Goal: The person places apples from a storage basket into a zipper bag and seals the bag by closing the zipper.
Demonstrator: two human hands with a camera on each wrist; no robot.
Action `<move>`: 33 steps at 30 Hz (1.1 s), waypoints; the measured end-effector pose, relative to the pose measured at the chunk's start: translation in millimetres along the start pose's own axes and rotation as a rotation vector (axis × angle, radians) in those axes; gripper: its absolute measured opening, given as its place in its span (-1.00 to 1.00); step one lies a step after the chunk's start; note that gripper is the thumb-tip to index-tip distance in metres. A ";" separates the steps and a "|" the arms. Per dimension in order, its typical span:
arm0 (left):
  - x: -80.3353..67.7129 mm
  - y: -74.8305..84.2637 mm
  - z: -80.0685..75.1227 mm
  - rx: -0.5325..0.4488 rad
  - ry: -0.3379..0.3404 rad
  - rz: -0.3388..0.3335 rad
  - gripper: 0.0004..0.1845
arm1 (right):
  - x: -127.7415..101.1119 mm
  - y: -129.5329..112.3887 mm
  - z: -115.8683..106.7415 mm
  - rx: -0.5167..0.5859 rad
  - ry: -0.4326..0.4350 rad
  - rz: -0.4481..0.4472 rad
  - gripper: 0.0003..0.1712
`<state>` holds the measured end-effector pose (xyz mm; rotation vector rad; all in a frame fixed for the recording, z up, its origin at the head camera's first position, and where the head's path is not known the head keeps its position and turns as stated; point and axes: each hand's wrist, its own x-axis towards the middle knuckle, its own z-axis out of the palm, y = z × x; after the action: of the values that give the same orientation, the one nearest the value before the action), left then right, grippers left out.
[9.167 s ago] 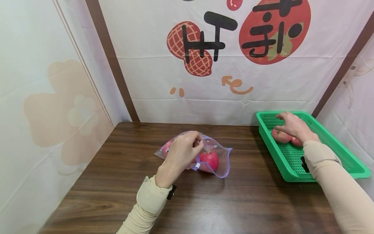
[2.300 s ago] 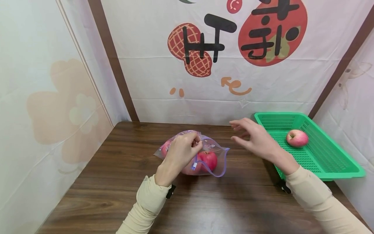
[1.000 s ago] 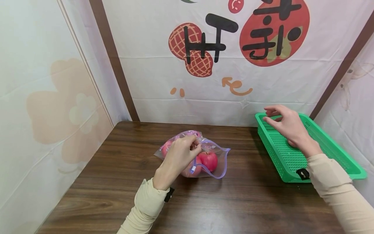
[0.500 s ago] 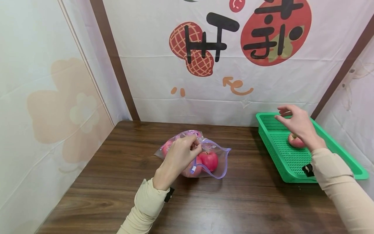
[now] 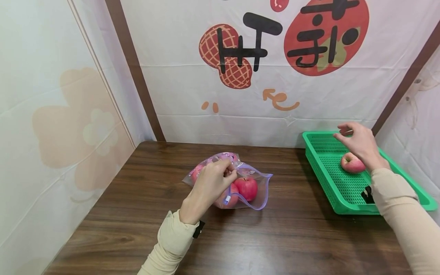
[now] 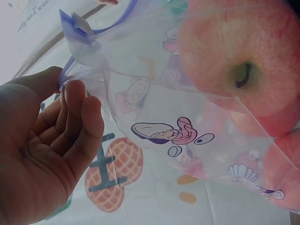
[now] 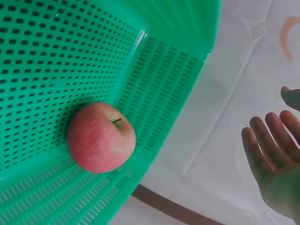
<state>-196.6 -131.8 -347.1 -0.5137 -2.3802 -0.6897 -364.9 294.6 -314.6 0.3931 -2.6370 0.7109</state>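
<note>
My left hand pinches the rim of a clear zipper bag between thumb and fingertips; the left wrist view shows this pinch on its purple edge. Several red apples lie inside the bag, which rests on its side with its mouth facing right. In the left wrist view one apple shows its stem through the printed plastic. My right hand hovers over the green basket, fingers loosely bent and holding nothing. Below it, a single pink-red apple sits in the basket, apart from the hand.
The brown wooden table carries both bag and basket. A white printed cloth wall stands behind it, with another cloth panel on the left. The basket's raised rim stands between the right forearm and the apple.
An apple seen in the basket earlier is gone from it, and another shows in the bag. My right hand has moved right from near the bag to above the basket. My left hand stays put.
</note>
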 end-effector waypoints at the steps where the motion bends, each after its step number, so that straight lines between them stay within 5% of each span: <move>1: -0.1 -0.3 0.0 0.003 0.001 0.001 -0.84 | 0.8 2.1 1.1 -0.001 -0.003 0.004 -0.50; 33: -1.8 -1.0 -2.7 0.003 -0.013 -0.001 -0.86 | -5.6 89.9 15.5 -0.144 -0.485 0.171 -0.15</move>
<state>-194.6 -134.5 -346.7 -0.5172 -2.3937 -0.6852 -396.6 362.3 -367.3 0.3344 -3.1879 0.5199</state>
